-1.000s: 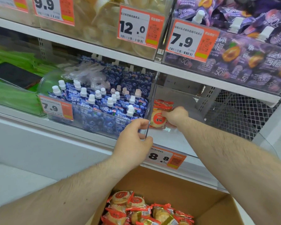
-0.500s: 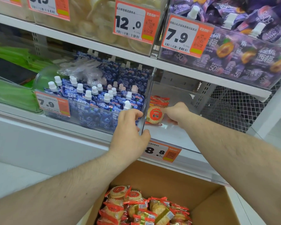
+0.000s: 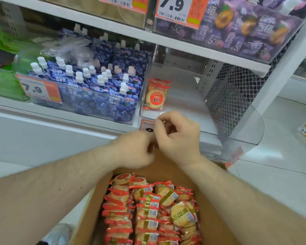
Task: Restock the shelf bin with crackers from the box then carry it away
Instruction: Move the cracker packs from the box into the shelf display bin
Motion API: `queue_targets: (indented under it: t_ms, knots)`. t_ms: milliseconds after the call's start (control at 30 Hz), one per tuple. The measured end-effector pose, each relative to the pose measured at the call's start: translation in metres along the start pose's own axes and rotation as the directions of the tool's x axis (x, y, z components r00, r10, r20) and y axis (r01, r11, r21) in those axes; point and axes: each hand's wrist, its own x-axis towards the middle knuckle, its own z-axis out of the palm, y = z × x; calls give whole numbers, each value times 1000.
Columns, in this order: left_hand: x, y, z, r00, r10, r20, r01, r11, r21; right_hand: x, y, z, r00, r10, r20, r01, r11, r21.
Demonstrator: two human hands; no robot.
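A clear shelf bin (image 3: 237, 121) sits on the middle shelf with a few red-wrapped cracker packs (image 3: 155, 94) standing against its left wall. Below it, an open cardboard box (image 3: 214, 200) holds several rows of the same cracker packs (image 3: 148, 209). My left hand (image 3: 134, 149) and my right hand (image 3: 178, 133) hover together above the box's far edge, in front of the bin's price tag. Both have their fingers curled, with nothing visibly held. The hands touch or nearly touch each other.
A bin of blue spouted drink pouches (image 3: 95, 89) stands left of the cracker bin. Purple fruit pouches (image 3: 237, 29) fill the shelf above. Green packs (image 3: 2, 82) lie far left. A shoe (image 3: 57, 234) shows beside the box on the floor.
Both hands have pulled back out of the shelf bin and down toward the box. The cracker pack that my right hand held now stands in the bin. The camera tilted down.
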Motion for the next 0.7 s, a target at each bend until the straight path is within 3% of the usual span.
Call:
queue_targets:
  t_ms: [67, 100, 167, 200, 267, 333, 367, 400, 467, 700]
  knots:
    - [-4, -7, 7, 986, -33, 166, 14, 993, 119, -38, 6, 3, 997, -68, 43, 66, 996, 52]
    - [-5, -10, 10, 970, -67, 234, 35, 990, 138, -60, 13, 6, 994, -31, 102, 26, 998, 52]
    - [-9, -16, 15, 931, -140, 337, 104, 987, 122, -108, 33, 15, 936, 197, 292, -182, 980, -76]
    - [-11, -18, 16, 915, -163, 370, 127, 985, 120, -130, 46, 20, 840, 360, 407, -298, 931, -209]
    - [-12, -21, 20, 896, -171, 411, 131, 984, 124, -170, 70, 25, 511, 647, 566, -407, 762, -504]
    - [-13, -22, 24, 886, -163, 435, 119, 985, 127, -202, 82, 26, 171, 768, 618, -412, 625, -663]
    - [-13, -22, 25, 882, -158, 445, 116, 986, 122, -216, 85, 25, 55, 778, 625, -413, 588, -695]
    - [-13, -22, 26, 878, -153, 452, 113, 987, 114, -228, 87, 25, -15, 779, 627, -418, 565, -711]
    - [-12, -20, 26, 875, -144, 462, 107, 989, 105, -244, 88, 24, -63, 783, 619, -445, 533, -720]
    - [-14, -18, 31, 840, -139, 524, 86, 989, 124, -258, 84, 21, 10, 777, 629, -440, 568, -695]
